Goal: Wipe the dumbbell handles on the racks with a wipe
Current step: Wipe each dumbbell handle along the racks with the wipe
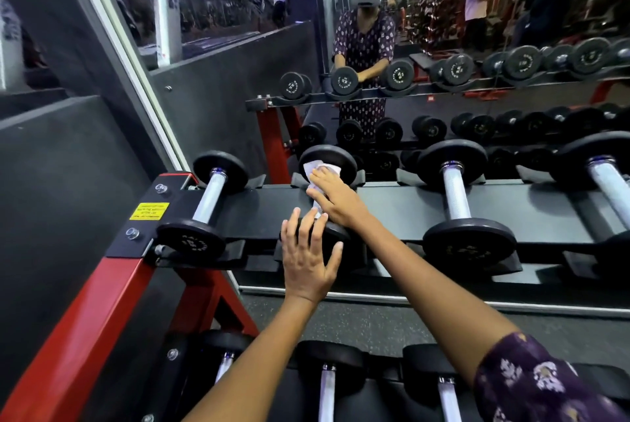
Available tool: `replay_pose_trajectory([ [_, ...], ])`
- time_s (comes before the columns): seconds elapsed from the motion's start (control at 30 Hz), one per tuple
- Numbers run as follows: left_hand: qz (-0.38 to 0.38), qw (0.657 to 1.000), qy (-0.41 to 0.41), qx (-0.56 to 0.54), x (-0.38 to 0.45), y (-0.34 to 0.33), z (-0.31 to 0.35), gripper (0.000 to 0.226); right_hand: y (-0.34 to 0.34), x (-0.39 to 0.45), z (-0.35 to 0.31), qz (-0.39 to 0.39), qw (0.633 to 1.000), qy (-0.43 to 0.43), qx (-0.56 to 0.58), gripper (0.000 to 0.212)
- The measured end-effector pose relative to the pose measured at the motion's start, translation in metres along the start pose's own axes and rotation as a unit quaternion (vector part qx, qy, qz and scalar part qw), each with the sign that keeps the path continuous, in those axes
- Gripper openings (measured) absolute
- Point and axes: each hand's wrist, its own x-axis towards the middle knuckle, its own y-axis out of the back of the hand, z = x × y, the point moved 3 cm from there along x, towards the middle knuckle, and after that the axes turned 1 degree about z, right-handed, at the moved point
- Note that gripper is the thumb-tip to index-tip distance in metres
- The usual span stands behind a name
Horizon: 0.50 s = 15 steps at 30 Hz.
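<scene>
Left hand (308, 258) fingers spread on dumbbell (329, 162) — right hand (335, 198) apparently clasps wipe (315, 167) — mirrored gym.

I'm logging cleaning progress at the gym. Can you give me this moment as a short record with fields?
place: top shelf of red and black steel dumbbell rack, facing a mirror
being wiped: second black dumbbell from the left
tool: white crumpled wipe
right hand: grips the wipe round the handle
left hand: fingers spread on the near weight plate, steadying
neighbours: bare knurled silver handle left, another right
</scene>
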Motion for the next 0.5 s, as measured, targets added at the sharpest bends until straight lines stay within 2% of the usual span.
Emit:
replay_pose_trajectory([
  [0.1, 0.002, 1.000, -0.004, -0.004, 0.000, 0.001, -0.001, 0.049, 0.007, 0.002, 0.008, 0.007, 0.999, 0.027, -0.032, 0.049],
  [0.23, 0.001, 1.000, -0.003, -0.004, -0.001, 0.001, -0.002, 0.050, 0.007, -0.010, 0.019, 0.046, 0.999, -0.003, -0.022, 0.055],
  [0.4, 0.013, 1.000, 0.002, -0.003, 0.000, -0.001, -0.001, 0.050, 0.004, 0.014, -0.001, -0.012, 0.993, 0.053, -0.107, 0.053],
  [0.5, 0.012, 1.000, -0.003, -0.008, -0.001, -0.002, -0.001, 0.049, 0.012, 0.013, 0.009, 0.006, 0.997, 0.030, -0.068, 0.050],
])
